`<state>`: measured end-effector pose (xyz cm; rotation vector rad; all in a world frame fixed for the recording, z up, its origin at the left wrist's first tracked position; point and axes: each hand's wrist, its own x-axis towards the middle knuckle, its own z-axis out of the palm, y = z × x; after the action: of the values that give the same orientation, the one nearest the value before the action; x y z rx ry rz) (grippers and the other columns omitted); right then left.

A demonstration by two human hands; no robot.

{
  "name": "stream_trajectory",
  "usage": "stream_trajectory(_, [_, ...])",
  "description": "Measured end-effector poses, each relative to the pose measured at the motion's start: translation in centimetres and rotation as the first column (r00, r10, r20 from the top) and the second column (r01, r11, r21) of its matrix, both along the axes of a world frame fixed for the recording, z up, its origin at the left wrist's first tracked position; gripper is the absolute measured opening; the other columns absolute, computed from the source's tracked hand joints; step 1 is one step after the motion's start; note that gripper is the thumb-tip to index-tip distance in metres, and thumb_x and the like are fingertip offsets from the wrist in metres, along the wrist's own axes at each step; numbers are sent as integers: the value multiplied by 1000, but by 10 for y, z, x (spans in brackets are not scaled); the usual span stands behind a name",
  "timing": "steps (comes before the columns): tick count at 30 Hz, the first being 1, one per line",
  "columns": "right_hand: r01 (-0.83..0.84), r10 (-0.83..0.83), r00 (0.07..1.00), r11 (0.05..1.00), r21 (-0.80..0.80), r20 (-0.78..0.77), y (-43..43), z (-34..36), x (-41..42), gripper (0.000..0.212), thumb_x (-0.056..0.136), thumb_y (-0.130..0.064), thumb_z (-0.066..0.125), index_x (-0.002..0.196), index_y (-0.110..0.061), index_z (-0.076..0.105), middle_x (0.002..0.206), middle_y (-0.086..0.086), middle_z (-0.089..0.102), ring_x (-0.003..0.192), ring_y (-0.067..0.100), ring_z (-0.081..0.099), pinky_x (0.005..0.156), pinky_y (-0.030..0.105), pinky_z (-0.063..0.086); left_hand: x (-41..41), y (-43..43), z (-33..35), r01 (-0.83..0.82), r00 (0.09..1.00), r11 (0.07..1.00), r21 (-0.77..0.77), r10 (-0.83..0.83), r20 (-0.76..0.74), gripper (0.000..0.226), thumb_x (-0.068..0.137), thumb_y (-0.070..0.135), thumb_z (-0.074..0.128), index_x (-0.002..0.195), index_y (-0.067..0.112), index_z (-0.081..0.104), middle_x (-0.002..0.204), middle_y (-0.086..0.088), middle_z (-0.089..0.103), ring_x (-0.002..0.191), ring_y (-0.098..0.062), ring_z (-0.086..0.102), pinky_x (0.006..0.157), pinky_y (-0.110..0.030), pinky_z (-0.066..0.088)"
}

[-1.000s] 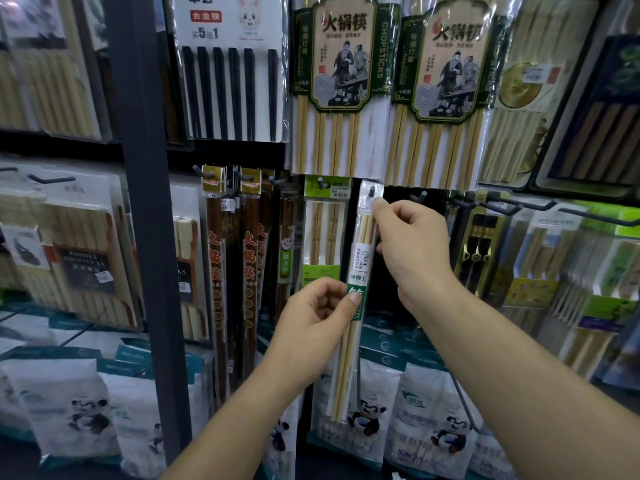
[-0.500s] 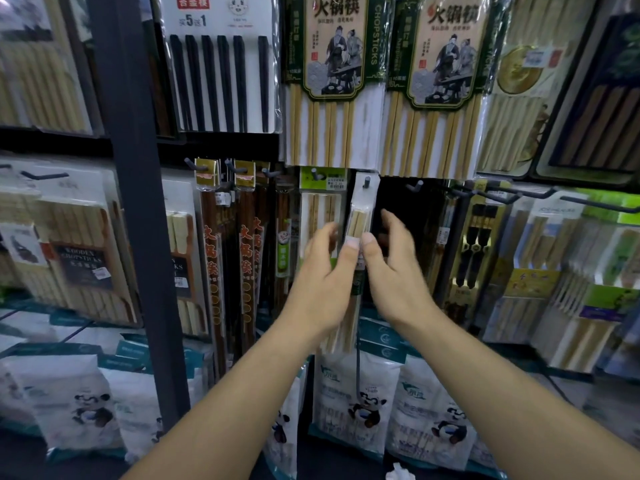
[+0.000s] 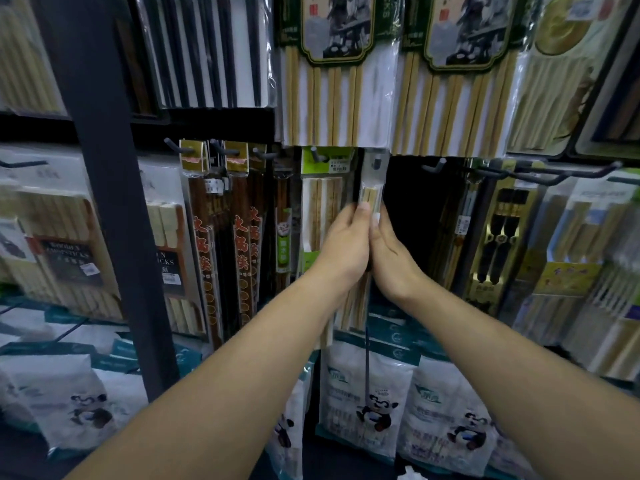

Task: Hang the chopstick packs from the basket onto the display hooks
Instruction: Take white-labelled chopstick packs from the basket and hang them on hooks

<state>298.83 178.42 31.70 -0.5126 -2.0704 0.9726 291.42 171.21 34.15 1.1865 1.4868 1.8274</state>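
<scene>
At the display hook (image 3: pixel 375 164), left grip (image 3: pixel 343 251) and right grip (image 3: pixel 391 254) pinch the chopstick pack (image 3: pixel 372 192); likely hanging step; next: seat fully, release.

Pale tan chopstick pack (image 3: pixel 372 194), white panda-print bags (image 3: pixel 431 407)

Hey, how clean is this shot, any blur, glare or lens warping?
Head view: motion blur softens everything, so labels barely read; the wide lens tilts the dark post; pale sheen on the wrap of the black chopstick pack; dim toward the bottom; the left hand and right hand pinching the narrow chopstick pack are least blurred.
</scene>
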Motion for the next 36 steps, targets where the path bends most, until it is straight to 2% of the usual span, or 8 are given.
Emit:
stream_trajectory(3, [-25,23,998,999,28,61,16,5,-3,82,92,-67,17,162,-26,9,164,-9,21,140,-8,18,105,4,16,-6,11,0,-1,1000,1000,-26,1,-3,40,112,32,38,143,13,55,133,1,62,121,-9,56,91,-16,40])
stream_trajectory(7, [-48,45,996,998,40,76,24,0,1,80,94,-67,20,162,-27,9,161,-12,23,139,-9,20,110,11,17,-10,18,-3,-23,999,999,-30,22,-23,40,111,30,40,145,12,53,142,-4,60,126,-12,54,90,-12,42])
stream_trajectory(11, [-29,24,998,997,74,60,15,-15,19,61,102,-60,32,157,-39,15,158,-18,27,134,-18,30,106,1,23,-2,2,-9,3,998,1000,-8,-3,-59,49,110,27,45,156,10,39,156,-5,50,143,-14,45,121,-33,35])
stream_trajectory(15, [60,-70,992,994,96,104,-3,-39,51,72,101,-46,51,160,-35,12,163,-8,31,147,6,33,121,34,30,9,-31,-25,54,992,998,34,-49,-120,51,107,10,50,156,14,37,131,30,52,109,30,50,92,1,41])
stream_trajectory(22, [227,-249,954,964,138,169,-70,-85,113,49,97,-45,59,143,-34,46,133,-18,51,116,-8,50,97,18,41,28,-99,-64,-23,979,999,33,29,-204,36,103,19,60,136,32,56,137,21,58,124,8,56,97,-3,43])
stream_trajectory(26, [189,-206,928,978,86,311,-108,-142,140,27,99,-35,61,125,-30,58,115,-16,57,101,-4,56,85,23,49,29,-133,-133,-132,969,981,-144,97,-229,6,100,28,66,104,32,64,96,7,67,81,2,63,72,-16,53])
stream_trajectory(30, [78,-116,826,993,92,552,-135,-224,159,18,98,-29,64,113,-21,67,103,-7,63,91,8,60,82,27,50,25,-171,-235,-218,966,869,-445,128,-223,10,99,37,65,96,29,61,86,4,63,72,-1,60,72,-31,52])
stream_trajectory(36, [-34,117,588,992,-120,800,-175,-360,175,19,95,-28,65,109,-18,70,100,0,71,93,21,66,76,33,48,19,-227,-354,-409,894,614,-675,120,-432,44,95,37,69,127,10,59,117,-8,58,113,-30,58,95,-37,47])
